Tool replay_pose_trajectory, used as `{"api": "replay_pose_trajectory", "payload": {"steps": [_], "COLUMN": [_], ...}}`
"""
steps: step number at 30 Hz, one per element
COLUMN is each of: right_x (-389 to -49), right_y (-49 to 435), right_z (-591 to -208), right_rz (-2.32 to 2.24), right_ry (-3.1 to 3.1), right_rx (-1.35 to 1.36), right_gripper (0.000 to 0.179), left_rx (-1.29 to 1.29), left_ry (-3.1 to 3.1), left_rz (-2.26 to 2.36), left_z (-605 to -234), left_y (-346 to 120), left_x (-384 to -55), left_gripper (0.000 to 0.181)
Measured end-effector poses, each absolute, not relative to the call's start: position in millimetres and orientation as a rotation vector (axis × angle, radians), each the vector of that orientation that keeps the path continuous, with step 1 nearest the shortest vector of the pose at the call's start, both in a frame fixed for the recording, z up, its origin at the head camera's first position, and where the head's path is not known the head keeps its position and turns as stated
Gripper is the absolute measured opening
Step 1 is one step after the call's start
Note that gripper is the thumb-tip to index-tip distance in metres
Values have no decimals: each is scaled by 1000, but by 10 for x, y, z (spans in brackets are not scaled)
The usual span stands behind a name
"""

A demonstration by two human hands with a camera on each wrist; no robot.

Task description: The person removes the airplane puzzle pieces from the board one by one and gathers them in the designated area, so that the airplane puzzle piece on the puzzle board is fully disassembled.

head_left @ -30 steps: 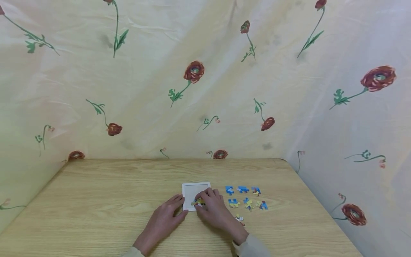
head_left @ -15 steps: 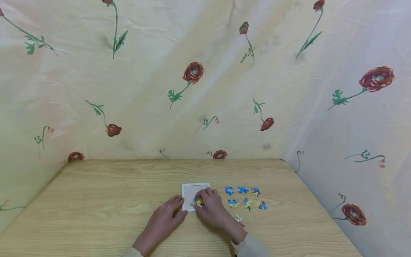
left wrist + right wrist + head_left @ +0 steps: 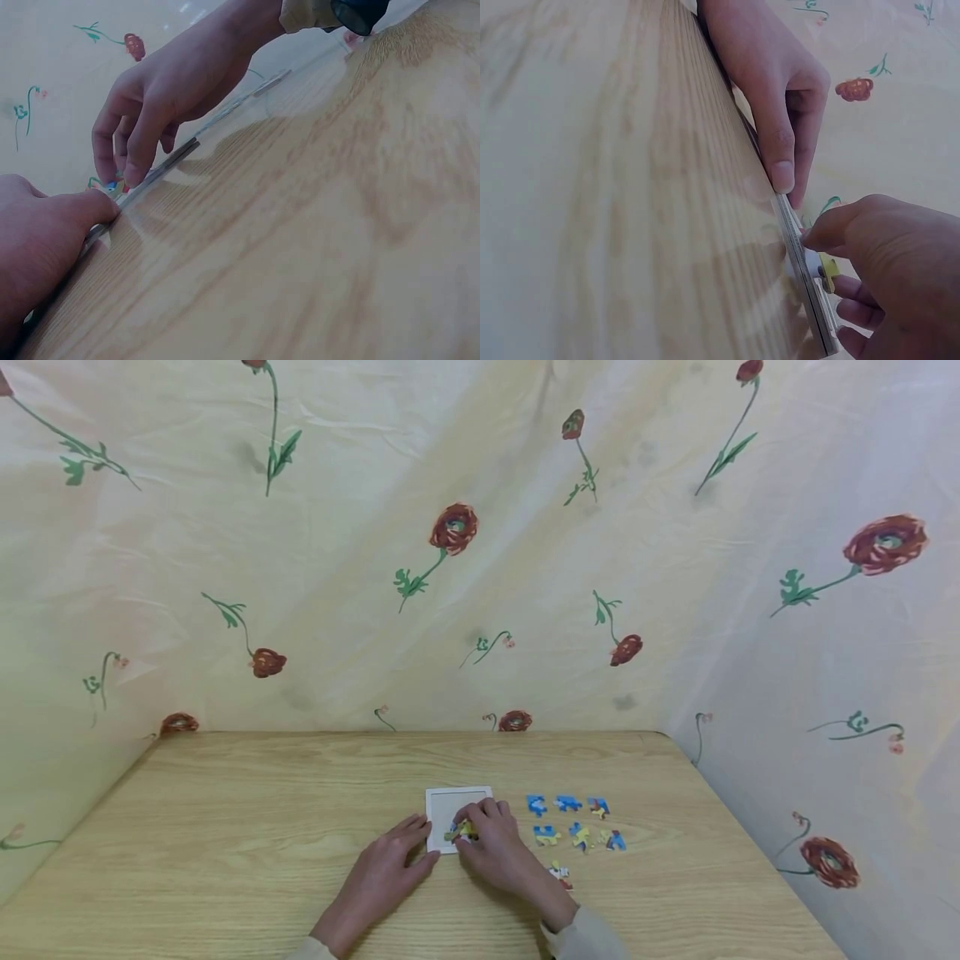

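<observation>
A white-bordered puzzle tray (image 3: 459,791) lies flat on the table. My left hand (image 3: 384,866) rests at its left side, thumb by the near corner and fingertips on the edge. In the right wrist view the left thumb (image 3: 782,176) presses on the tray's rim, its fingers fairly straight. Over the tray's near part, my right hand (image 3: 497,852) pinches a puzzle piece with yellow on it (image 3: 829,271). The piece is tilted and partly hidden by the fingers. Some coloured pieces beneath that hand are mostly covered. The tray's far part shows bare grey backing.
Right of the tray, several loose blue and yellow puzzle pieces (image 3: 546,836) lie in rows. One more piece (image 3: 559,873) lies nearer, beside the right wrist. Wood-grained table (image 3: 262,827) surrounds them, and a flowered cloth (image 3: 337,568) hangs behind and at both sides.
The right hand stays over the tray's near part, and the pinched piece shifts and tilts slightly between its fingers. The left hand holds its place at the tray's edge.
</observation>
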State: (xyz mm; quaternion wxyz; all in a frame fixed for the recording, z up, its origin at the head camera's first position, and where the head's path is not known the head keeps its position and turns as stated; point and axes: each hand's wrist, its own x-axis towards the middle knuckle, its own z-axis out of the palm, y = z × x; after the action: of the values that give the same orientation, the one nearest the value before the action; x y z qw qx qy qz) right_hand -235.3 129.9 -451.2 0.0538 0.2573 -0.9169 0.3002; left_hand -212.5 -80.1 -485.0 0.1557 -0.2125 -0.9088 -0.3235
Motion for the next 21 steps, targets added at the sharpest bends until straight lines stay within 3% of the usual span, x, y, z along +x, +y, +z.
{"api": "replay_pose_trajectory", "payload": {"steps": [21], "right_x": [-2362], "right_y": [1357], "right_z": [-4492], "right_rz": [952], "right_ry": [-2779], "right_rx": [848], "right_gripper": [21], "left_rx": [-587], "left_ry": [-2651], "left_rz": [-938], "left_z": [-4831], "left_y": [-796], "left_x": [-2121], "left_gripper": [43]}}
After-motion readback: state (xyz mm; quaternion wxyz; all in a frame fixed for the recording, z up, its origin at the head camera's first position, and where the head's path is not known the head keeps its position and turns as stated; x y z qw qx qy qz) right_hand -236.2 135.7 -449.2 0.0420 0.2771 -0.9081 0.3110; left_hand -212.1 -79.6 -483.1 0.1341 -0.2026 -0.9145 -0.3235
